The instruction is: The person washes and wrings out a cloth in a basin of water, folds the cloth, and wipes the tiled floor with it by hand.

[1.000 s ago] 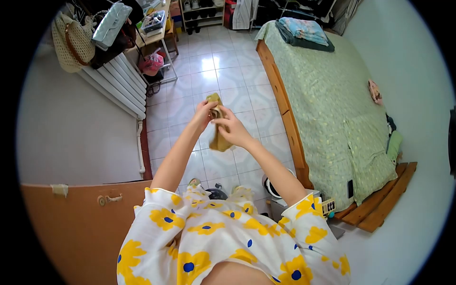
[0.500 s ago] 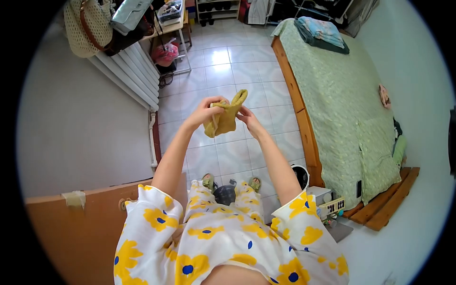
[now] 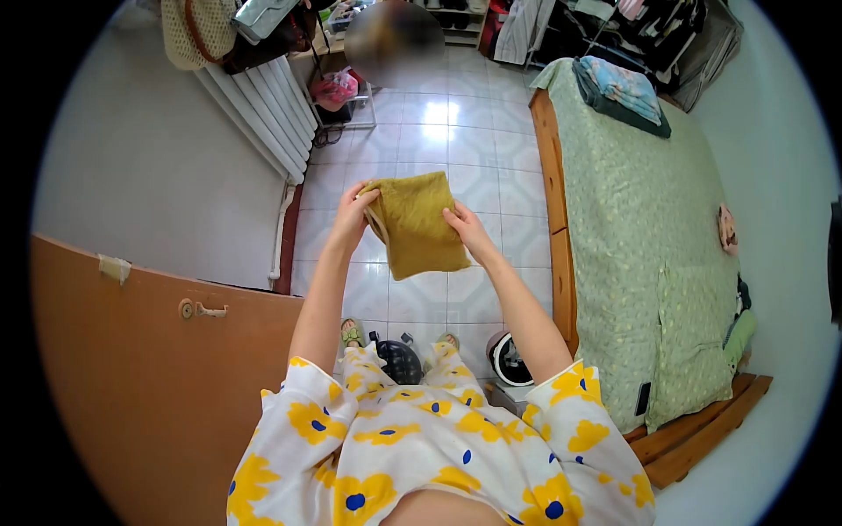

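Observation:
An olive-yellow cloth (image 3: 419, 223), looking like a small folded towel, is held out in front of me above the floor. My left hand (image 3: 353, 210) grips its upper left edge, thumb on top, where a folded layer gapes a little. On the right side, my right hand (image 3: 467, 230) pinches the cloth's edge between thumb and fingers. The cloth hangs fairly flat between both hands, its lower edge loose.
A bed (image 3: 631, 202) with a green cover runs along the right, folded blankets (image 3: 621, 92) at its far end. To the left are a brown door (image 3: 167, 377), a radiator (image 3: 259, 118) and hanging bags (image 3: 263, 26). A black round seat (image 3: 399, 361) stands between my legs.
The cloth was bunched with a loop sticking up; now it is spread into a flat, wider shape. My hands have moved farther apart, and the view has shifted, showing more of the door.

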Tool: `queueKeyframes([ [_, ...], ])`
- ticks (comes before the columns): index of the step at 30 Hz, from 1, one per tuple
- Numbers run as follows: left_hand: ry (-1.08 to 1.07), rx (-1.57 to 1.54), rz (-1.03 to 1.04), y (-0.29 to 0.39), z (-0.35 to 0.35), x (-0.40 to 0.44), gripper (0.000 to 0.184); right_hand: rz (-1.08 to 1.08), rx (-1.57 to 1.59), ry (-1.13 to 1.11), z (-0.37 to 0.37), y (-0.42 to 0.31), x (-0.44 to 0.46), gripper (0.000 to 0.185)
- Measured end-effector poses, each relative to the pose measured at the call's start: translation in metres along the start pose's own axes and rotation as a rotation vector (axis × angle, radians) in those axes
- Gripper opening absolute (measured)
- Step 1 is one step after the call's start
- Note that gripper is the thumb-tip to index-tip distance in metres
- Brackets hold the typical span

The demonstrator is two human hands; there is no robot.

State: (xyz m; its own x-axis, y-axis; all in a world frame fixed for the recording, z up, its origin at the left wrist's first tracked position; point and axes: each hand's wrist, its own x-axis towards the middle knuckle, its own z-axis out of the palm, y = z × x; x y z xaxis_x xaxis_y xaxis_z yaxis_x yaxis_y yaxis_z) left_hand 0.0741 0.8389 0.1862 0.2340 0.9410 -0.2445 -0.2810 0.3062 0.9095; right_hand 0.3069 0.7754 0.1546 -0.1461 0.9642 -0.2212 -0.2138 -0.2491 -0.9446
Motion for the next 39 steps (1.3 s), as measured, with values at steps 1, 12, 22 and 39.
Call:
queueKeyframes([
  [1, 0.012, -0.023, -0.022, -0.006, 0.002, 0.0, 0.027, -0.002, 0.001, -0.015, -0.004, -0.002, -0.002, 0.039],
  [12, 0.097, -0.023, -0.188, -0.151, -0.039, 0.041, 0.017, -0.002, -0.119, 0.094, -0.053, 0.16, 0.035, 0.037],
  [22, 0.073, 0.21, -0.094, -0.357, -0.173, 0.161, 0.024, -0.093, -0.12, 0.195, -0.07, 0.415, 0.175, 0.032],
  [39, 0.047, 0.329, 0.1, -0.446, -0.369, 0.26, 0.024, -0.227, -0.274, 0.125, -0.002, 0.569, 0.336, 0.031],
])
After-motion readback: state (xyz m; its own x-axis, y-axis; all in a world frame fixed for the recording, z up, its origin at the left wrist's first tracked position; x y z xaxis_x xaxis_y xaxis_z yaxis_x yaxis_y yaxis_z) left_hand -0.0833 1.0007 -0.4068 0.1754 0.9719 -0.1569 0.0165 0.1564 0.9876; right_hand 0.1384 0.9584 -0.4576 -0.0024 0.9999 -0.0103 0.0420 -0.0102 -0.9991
